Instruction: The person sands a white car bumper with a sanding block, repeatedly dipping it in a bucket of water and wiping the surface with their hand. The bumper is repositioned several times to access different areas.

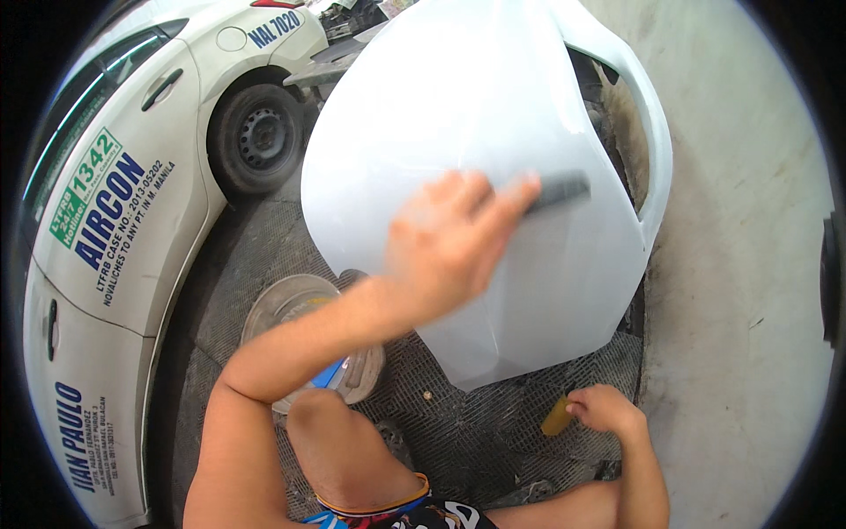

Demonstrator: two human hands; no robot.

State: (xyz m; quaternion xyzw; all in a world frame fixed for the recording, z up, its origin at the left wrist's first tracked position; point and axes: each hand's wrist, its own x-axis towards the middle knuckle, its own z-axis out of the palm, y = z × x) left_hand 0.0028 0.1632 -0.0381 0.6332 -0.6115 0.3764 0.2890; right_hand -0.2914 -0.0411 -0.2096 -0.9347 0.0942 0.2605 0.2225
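A large white car body panel (476, 106), smooth and curved, stands in front of me. Over its surface my left hand (454, 242), blurred by motion, is closed around a dark grey block (560, 190) that points to the right. Whether the block touches the panel I cannot tell. Low on the right, near my knee, my right hand (606, 410) pinches a flat yellowish-tan piece (556, 417), its exact kind unclear. This piece hangs apart from the panel's lower edge.
A round pale basin (291, 284) sits on the floor, partly behind my left forearm, with a blue item (328, 374) in it. A white car (189, 106) is parked along the left. To the right rises a stained pale wall (740, 264). Dark textured matting (493, 423) covers the floor.
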